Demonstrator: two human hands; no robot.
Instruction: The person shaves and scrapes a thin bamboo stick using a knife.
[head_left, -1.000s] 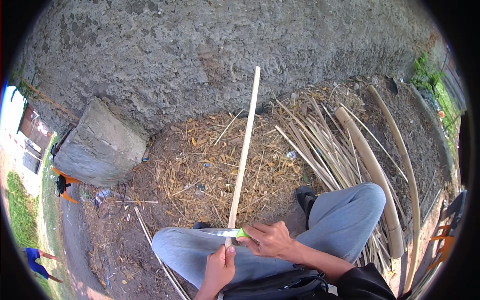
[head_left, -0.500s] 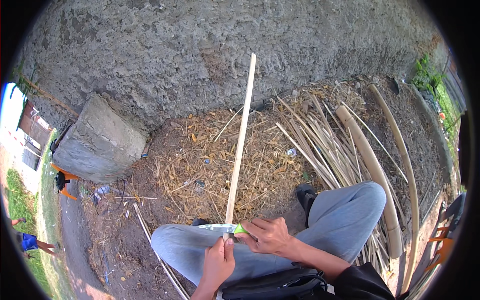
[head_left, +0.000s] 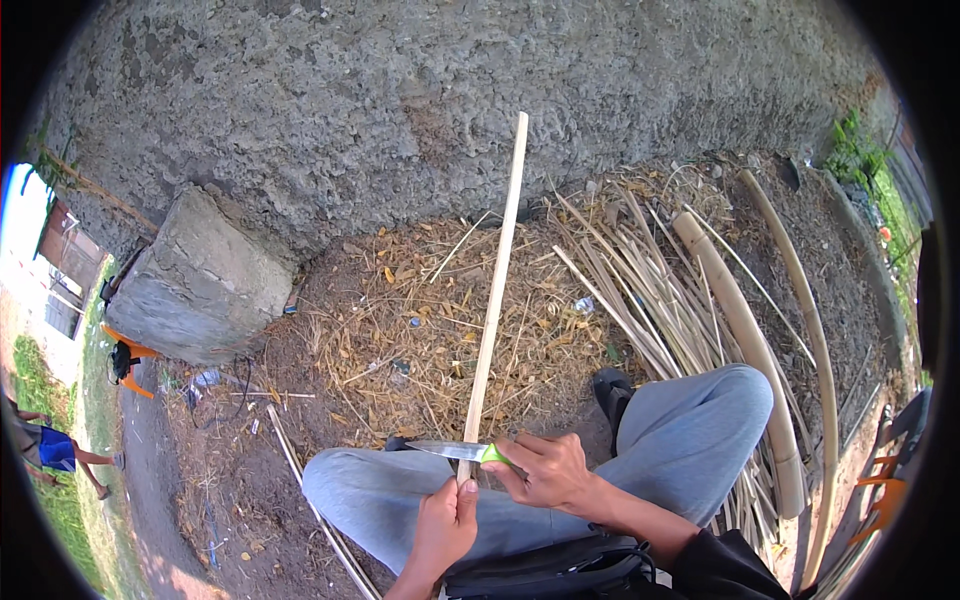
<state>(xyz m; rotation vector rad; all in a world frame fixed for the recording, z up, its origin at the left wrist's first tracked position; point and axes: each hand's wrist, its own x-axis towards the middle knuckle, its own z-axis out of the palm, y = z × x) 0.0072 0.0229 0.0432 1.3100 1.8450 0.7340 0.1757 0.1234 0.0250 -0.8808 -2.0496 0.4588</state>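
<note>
A long, pale bamboo strip (head_left: 497, 285) points away from me toward the wall, its near end between my knees. My left hand (head_left: 444, 524) is closed around that near end, thumb on top. In my right hand (head_left: 548, 469) is a knife (head_left: 447, 449) with a bright green handle, fingers wrapped round it. The blade lies across the strip just beyond my left thumb and points left. Most of the handle is hidden by my right fingers.
Split bamboo strips (head_left: 640, 285) lie heaped at the right, beside a thick bamboo piece (head_left: 742, 330) and a longer curved one (head_left: 800, 290). A concrete block (head_left: 205, 285) stands at the left. Ahead rises a rough grey wall (head_left: 400, 110). Far left, a person in blue shorts (head_left: 58, 449) walks.
The strip's far end has swung slightly right. Both hands and the knife have shifted a little right, and the blade has tilted. The person at far left has come further into view.
</note>
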